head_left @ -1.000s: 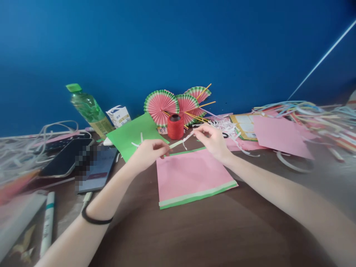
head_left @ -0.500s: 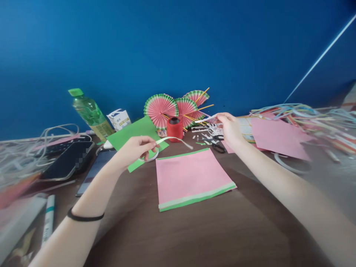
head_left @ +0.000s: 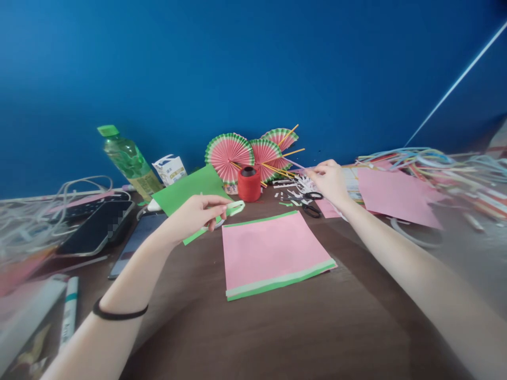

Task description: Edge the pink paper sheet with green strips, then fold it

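My left hand (head_left: 201, 215) is closed on a roll of tape (head_left: 217, 225), mostly hidden behind the fingers. The loose end of the tape, a pale strip (head_left: 236, 208), curls back on itself past the fingertips. Over the heap of white paper scraps (head_left: 303, 184) hovers my right hand (head_left: 329, 182), its fingers pinched together; what they hold, if anything, is hidden. Black-handled scissors (head_left: 312, 210) lie just below that hand. Between my forearms rests a pink sheet (head_left: 273, 252) with green strips along its far and near edges.
Pink-and-green folded paper fans (head_left: 227, 154) lean against the blue wall behind a red thread spool (head_left: 249, 186). At the left are a green sheet (head_left: 194, 187), a bottle (head_left: 129, 161), a phone (head_left: 93, 229) and a marker (head_left: 69, 311). Pink paper (head_left: 396, 195) lies at the right.
The tape's loose end, stretched out before, has folded into a short loop by my left fingers. My right hand's white strip no longer shows at its fingertips, and the hand has lowered slightly.
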{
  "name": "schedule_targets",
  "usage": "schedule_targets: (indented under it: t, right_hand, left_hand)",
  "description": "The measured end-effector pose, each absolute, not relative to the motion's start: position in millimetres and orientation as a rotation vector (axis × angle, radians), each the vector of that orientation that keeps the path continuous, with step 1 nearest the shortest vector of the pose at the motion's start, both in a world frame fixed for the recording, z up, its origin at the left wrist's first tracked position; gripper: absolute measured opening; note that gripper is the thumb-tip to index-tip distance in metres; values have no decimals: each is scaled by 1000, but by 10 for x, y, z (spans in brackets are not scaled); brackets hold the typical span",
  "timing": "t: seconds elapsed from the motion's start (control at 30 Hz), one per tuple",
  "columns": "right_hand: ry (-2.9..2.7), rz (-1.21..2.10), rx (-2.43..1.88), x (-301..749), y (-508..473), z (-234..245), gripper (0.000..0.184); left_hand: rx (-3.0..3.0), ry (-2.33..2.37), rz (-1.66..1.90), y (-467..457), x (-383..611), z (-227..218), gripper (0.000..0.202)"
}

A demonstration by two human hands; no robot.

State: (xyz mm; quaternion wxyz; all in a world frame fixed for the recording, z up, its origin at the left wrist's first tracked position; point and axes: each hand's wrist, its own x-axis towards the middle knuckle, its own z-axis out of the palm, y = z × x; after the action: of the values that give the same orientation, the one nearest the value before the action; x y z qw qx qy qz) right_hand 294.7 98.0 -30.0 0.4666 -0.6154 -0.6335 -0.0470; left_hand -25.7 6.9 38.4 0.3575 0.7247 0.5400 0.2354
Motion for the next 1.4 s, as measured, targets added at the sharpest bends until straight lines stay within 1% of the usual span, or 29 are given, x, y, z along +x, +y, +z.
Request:
schedule_targets:
  t: [0.07,0.17,0.2,0.27,0.33,0.37,0.53,0.57,0.67,0.8,1.0,1.23,1.4]
  right_hand:
    - [-1588,-120,-1542,2955,985,-312,24]
    - [-1635,-73,-1601,2970,987,-321,12]
    - [-1646,-63,-1611,2963,982,-315,11]
    - [-1668,-58,-1578,2913,946,-274,18]
    - [-1731,-5,-1447,2810,865,-196,20]
    - [-1792,99,-1349,2742,808,-148,21]
    - [-2121,907,-984,2398,487,35,26]
    - [-2176,1028,-939,2352,442,46,28]
    - [-2306,1297,-853,2276,370,38,30]
    - [-2292,1505,-815,2269,364,4,28]
    - [-2293,1508,-1005,2340,429,-34,21]
    - [-2362,1411,-1187,2519,526,5,24]
    - [-2386,1341,-1323,2593,541,38,24]
  left_hand:
    - [1916,1412,569,39,-226,420,32]
    - [1964,1425,505,-3,-182,470,34]
    - [1973,1421,493,-12,-171,479,35]
    - [1981,1412,480,-21,-161,485,35]
    - [1983,1407,481,-21,-161,477,36]
    - [1984,1402,484,-18,-163,471,36]
    - [2009,1334,484,-7,-174,445,34]
    - [2015,1321,486,-7,-173,441,34]
    - [2013,1301,504,-13,-163,436,33]
    - [2023,1285,516,-22,-146,438,33]
    - [2036,1310,478,32,-187,388,33]
    - [1788,1278,301,133,-251,223,43]
    - [1797,1382,168,167,-263,165,35]
